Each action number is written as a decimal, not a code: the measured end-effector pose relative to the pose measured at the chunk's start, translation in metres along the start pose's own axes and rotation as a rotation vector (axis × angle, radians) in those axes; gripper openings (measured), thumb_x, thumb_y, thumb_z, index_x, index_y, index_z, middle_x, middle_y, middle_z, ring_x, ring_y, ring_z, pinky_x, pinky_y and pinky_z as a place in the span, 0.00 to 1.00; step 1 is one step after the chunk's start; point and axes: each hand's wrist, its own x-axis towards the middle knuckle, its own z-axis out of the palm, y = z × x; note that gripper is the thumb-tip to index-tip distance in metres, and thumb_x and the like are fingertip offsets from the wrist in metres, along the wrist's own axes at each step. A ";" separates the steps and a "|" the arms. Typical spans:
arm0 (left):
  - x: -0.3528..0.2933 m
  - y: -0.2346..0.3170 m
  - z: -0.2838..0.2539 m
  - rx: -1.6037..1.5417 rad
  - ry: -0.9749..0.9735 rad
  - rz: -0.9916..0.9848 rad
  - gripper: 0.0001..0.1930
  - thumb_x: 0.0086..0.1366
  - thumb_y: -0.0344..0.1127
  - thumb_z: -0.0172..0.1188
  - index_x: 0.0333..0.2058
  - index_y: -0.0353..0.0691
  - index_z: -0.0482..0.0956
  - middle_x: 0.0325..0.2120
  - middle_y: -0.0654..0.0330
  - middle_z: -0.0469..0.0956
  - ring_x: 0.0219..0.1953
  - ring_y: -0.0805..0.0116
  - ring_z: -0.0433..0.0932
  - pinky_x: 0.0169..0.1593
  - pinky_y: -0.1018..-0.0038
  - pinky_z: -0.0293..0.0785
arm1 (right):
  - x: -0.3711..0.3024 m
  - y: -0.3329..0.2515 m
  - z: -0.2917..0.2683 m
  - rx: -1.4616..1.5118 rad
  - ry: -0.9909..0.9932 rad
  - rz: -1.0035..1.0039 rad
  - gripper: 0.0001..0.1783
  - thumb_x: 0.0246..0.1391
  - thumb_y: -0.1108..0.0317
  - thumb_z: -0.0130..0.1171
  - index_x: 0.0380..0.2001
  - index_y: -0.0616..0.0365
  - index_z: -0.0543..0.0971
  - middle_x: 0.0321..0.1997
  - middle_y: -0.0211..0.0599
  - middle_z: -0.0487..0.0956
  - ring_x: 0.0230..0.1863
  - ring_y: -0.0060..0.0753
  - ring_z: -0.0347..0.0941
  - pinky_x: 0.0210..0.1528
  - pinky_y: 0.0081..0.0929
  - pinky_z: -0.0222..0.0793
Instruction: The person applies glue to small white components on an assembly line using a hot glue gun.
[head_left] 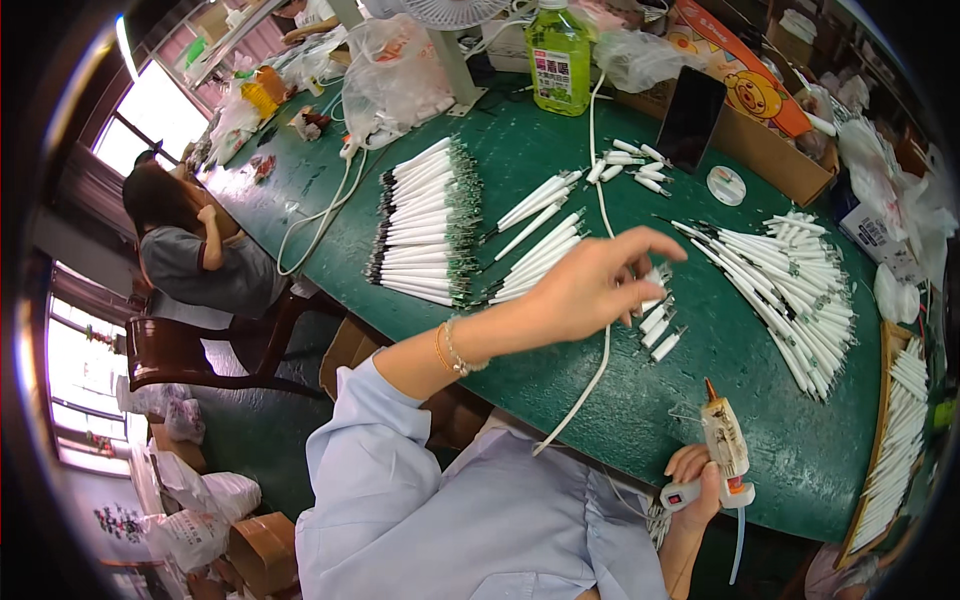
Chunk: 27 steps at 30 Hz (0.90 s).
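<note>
My left hand [592,285] reaches across the table with its fingers apart. Nothing shows between them. Just past its fingertips lie several short white tubes [664,342] with green and silver ends. My right hand [697,487] grips the handle of a white hot glue gun [728,440]. Its brown-stained nozzle points up and away from me, and a glue stick hangs out of its back end. Beyond my left wrist is a row of white pen-like sticks [420,225] with dark tips and green ends. More such sticks [545,255] lie beside the row, partly hidden by my hand.
A fanned pile of white sticks [785,290] covers the right of the green table [540,385]. White cables cross the tabletop. At the back stand a green-liquid bottle [558,65], a dark tablet [690,118] and a cardboard box [770,165]. Another person [205,235] sits at the left.
</note>
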 end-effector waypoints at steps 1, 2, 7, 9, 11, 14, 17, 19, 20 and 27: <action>-0.005 -0.004 0.003 -0.061 -0.014 -0.021 0.17 0.57 0.26 0.53 0.47 0.39 0.66 0.27 0.62 0.67 0.26 0.78 0.73 0.25 0.85 0.71 | 0.000 -0.001 0.000 -0.002 0.014 0.007 0.20 0.51 0.58 0.45 0.11 0.57 0.62 0.11 0.35 0.60 0.16 0.27 0.57 0.20 0.24 0.59; -0.010 -0.007 0.007 -0.118 -0.020 -0.068 0.18 0.57 0.26 0.53 0.47 0.40 0.66 0.28 0.62 0.66 0.27 0.78 0.73 0.25 0.85 0.71 | -0.001 -0.001 0.000 -0.006 0.031 0.013 0.20 0.51 0.58 0.45 0.11 0.57 0.62 0.11 0.35 0.60 0.16 0.27 0.57 0.20 0.24 0.58; -0.029 -0.023 0.030 -0.292 -0.063 -0.089 0.24 0.58 0.23 0.50 0.53 0.39 0.58 0.36 0.57 0.69 0.36 0.72 0.74 0.36 0.81 0.72 | -0.002 -0.002 -0.001 0.022 0.030 0.065 0.20 0.49 0.57 0.46 0.11 0.57 0.62 0.11 0.36 0.61 0.17 0.30 0.58 0.23 0.26 0.59; -0.035 -0.020 0.032 -0.348 -0.112 -0.129 0.26 0.58 0.22 0.50 0.55 0.39 0.56 0.39 0.55 0.70 0.39 0.71 0.73 0.39 0.79 0.71 | -0.001 -0.002 -0.001 0.027 0.043 0.082 0.21 0.49 0.56 0.47 0.10 0.58 0.63 0.12 0.37 0.62 0.17 0.31 0.59 0.24 0.27 0.60; -0.035 -0.023 0.036 -0.353 -0.150 -0.148 0.25 0.57 0.21 0.50 0.54 0.39 0.57 0.39 0.55 0.71 0.38 0.72 0.73 0.38 0.80 0.71 | 0.001 0.000 -0.001 0.055 -0.016 0.137 0.21 0.48 0.55 0.48 0.11 0.59 0.65 0.13 0.39 0.64 0.20 0.34 0.62 0.27 0.30 0.61; -0.036 -0.026 0.041 -0.279 -0.162 -0.197 0.24 0.55 0.22 0.54 0.52 0.38 0.61 0.33 0.59 0.71 0.34 0.76 0.72 0.36 0.81 0.71 | 0.002 -0.002 0.000 0.039 -0.036 0.139 0.21 0.47 0.55 0.48 0.11 0.61 0.67 0.14 0.40 0.66 0.23 0.37 0.64 0.29 0.32 0.62; -0.036 -0.030 0.048 -0.036 -0.121 -0.147 0.23 0.51 0.24 0.59 0.48 0.39 0.66 0.23 0.66 0.65 0.25 0.83 0.65 0.31 0.85 0.66 | -0.001 -0.004 0.000 0.035 -0.048 0.181 0.19 0.46 0.57 0.49 0.12 0.62 0.68 0.16 0.41 0.67 0.25 0.38 0.65 0.32 0.34 0.63; -0.036 -0.026 0.052 0.033 -0.133 -0.152 0.23 0.50 0.24 0.60 0.47 0.41 0.68 0.23 0.65 0.66 0.23 0.80 0.66 0.29 0.83 0.66 | -0.002 -0.003 -0.001 0.054 -0.073 0.217 0.17 0.46 0.60 0.51 0.14 0.63 0.69 0.16 0.41 0.68 0.26 0.38 0.66 0.33 0.34 0.64; -0.036 -0.023 0.053 0.106 -0.136 -0.155 0.22 0.49 0.25 0.60 0.45 0.44 0.70 0.23 0.63 0.67 0.21 0.77 0.66 0.27 0.81 0.66 | -0.001 -0.004 0.000 0.053 -0.067 0.218 0.17 0.46 0.60 0.51 0.14 0.63 0.69 0.16 0.41 0.68 0.26 0.38 0.66 0.33 0.34 0.64; -0.037 -0.018 0.057 0.219 -0.116 -0.092 0.22 0.46 0.24 0.60 0.43 0.44 0.72 0.24 0.62 0.70 0.20 0.74 0.66 0.26 0.78 0.66 | -0.001 -0.010 0.003 -0.017 -0.034 0.264 0.14 0.45 0.65 0.53 0.21 0.69 0.70 0.15 0.40 0.68 0.21 0.34 0.67 0.27 0.31 0.65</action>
